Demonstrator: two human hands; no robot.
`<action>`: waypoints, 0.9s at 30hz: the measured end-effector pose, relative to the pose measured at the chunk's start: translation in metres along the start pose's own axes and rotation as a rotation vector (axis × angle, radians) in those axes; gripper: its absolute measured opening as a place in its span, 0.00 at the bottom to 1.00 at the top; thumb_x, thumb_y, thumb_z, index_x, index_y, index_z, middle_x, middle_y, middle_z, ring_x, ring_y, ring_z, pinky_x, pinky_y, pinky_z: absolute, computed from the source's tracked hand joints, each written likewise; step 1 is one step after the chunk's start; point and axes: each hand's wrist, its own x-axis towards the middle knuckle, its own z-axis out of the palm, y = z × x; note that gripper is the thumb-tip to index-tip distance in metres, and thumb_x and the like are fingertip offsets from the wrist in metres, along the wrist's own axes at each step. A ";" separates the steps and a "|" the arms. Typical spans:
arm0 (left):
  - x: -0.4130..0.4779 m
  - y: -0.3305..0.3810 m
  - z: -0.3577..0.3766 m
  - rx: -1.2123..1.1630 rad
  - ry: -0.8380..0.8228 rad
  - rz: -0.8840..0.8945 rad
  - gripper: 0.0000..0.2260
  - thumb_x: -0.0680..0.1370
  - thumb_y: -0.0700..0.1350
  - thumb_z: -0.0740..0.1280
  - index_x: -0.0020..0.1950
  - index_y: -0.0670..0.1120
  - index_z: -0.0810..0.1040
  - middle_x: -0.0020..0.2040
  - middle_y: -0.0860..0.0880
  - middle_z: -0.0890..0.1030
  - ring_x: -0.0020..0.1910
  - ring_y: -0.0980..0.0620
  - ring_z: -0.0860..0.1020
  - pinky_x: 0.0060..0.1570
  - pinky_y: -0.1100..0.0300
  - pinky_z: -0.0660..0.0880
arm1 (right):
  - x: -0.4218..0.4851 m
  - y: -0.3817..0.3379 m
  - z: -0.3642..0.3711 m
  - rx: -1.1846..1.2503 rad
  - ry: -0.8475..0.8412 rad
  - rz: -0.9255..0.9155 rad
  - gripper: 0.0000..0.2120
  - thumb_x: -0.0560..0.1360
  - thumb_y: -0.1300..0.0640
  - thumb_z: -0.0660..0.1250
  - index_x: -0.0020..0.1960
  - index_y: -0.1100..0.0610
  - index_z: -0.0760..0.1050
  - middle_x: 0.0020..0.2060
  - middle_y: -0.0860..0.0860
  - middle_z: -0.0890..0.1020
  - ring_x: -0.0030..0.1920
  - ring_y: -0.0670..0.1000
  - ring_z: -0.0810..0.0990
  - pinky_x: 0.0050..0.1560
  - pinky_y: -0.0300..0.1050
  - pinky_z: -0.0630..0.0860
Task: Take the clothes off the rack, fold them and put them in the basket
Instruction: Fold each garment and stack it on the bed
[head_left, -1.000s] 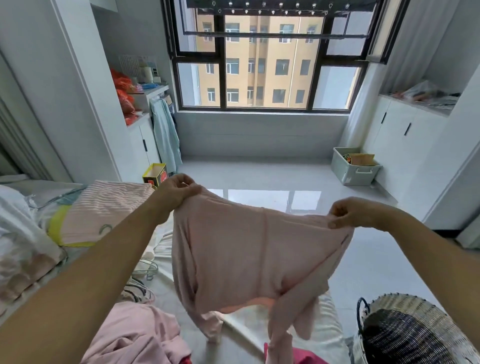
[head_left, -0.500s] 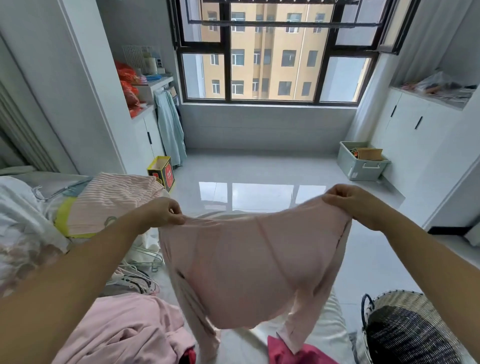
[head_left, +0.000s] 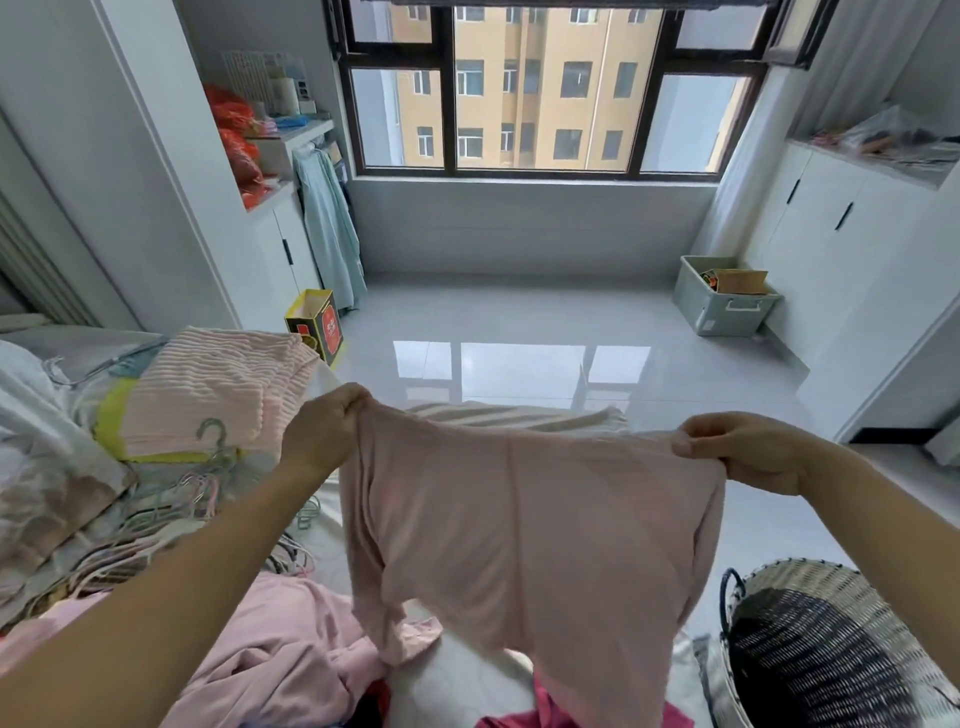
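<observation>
The pale pink long-sleeved top (head_left: 524, 525) hangs spread in the air in front of the person, above the end of the bed (head_left: 467, 680), held up by its upper edge at both corners. The left hand (head_left: 324, 434) has its fingers curled round the left corner of the cloth, and the right hand (head_left: 748, 449) pinches the right corner between thumb and curled fingers; the body of the top falls free below, with a sleeve trailing down at each side. It looks as if this garment is being shaken out and squared up, so its folding has hardly begun. The wicker basket (head_left: 810, 577) stands on the floor at the lower right, just beside the bed; the part of its inside that shows is dark, and I can make out no folded clothes in it, though the frame cuts much of it off. A stack of pink striped folded cloth (head_left: 208, 389) lies on the bed to the left, which may be work already done but not yet moved to the basket. A heap of bare clothes hangers (head_left: 171, 514) beside it suggests that several garments are already off the rack. Loose pink garments (head_left: 270, 660) and a darker pink piece (head_left: 550, 712) lie crumpled at the near end of the bed, apparently waiting their turn. By this reckoning most of the folding and all of the basket filling remain.
</observation>
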 end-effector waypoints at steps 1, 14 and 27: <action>0.001 -0.005 0.005 -0.047 0.013 -0.058 0.10 0.80 0.38 0.59 0.54 0.40 0.79 0.55 0.40 0.80 0.56 0.40 0.76 0.51 0.55 0.68 | 0.002 -0.001 0.001 0.036 0.013 -0.014 0.24 0.55 0.53 0.81 0.44 0.64 0.77 0.37 0.55 0.80 0.37 0.50 0.79 0.36 0.38 0.78; 0.109 0.061 0.017 -0.033 0.036 0.195 0.11 0.80 0.36 0.57 0.55 0.32 0.76 0.55 0.34 0.78 0.55 0.38 0.75 0.52 0.55 0.67 | 0.047 -0.069 -0.040 0.138 0.378 -0.297 0.10 0.66 0.58 0.74 0.42 0.59 0.75 0.38 0.53 0.78 0.39 0.47 0.77 0.39 0.36 0.75; -0.007 -0.019 0.073 -0.208 -0.440 -0.177 0.10 0.79 0.39 0.62 0.40 0.47 0.78 0.38 0.50 0.78 0.37 0.55 0.73 0.36 0.66 0.68 | 0.012 0.075 0.010 -0.224 0.190 -0.083 0.12 0.75 0.61 0.66 0.33 0.59 0.71 0.25 0.47 0.69 0.26 0.43 0.66 0.30 0.37 0.59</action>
